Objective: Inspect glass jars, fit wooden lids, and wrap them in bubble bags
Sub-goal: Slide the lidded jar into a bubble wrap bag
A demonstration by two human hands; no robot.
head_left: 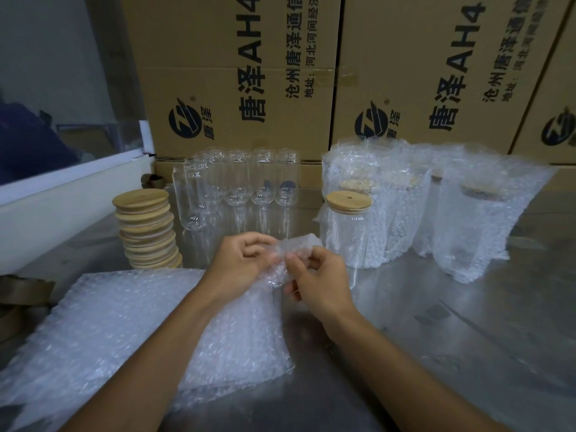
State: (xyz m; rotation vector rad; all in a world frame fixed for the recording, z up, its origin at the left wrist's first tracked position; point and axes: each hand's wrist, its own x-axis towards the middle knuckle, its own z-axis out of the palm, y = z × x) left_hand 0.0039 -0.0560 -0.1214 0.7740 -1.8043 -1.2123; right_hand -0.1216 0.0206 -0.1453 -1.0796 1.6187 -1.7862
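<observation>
My left hand (241, 265) and my right hand (316, 280) both pinch the top edge of a bubble bag (249, 332), which hangs down over a flat stack of bubble bags (103, 325) at the front left. Just behind my right hand stands a glass jar (346, 238) with a wooden lid (349, 201) fitted on it. Several bare glass jars (237, 185) stand in rows at the back centre. A stack of wooden lids (146, 229) rises to their left. Several wrapped jars (461, 213) stand at the back right.
The work surface is a shiny metal table (467, 322). Large printed cardboard boxes (311, 73) form a wall behind the jars. A white ledge (62, 194) runs along the left side. A tan strap (18, 300) lies at the left edge.
</observation>
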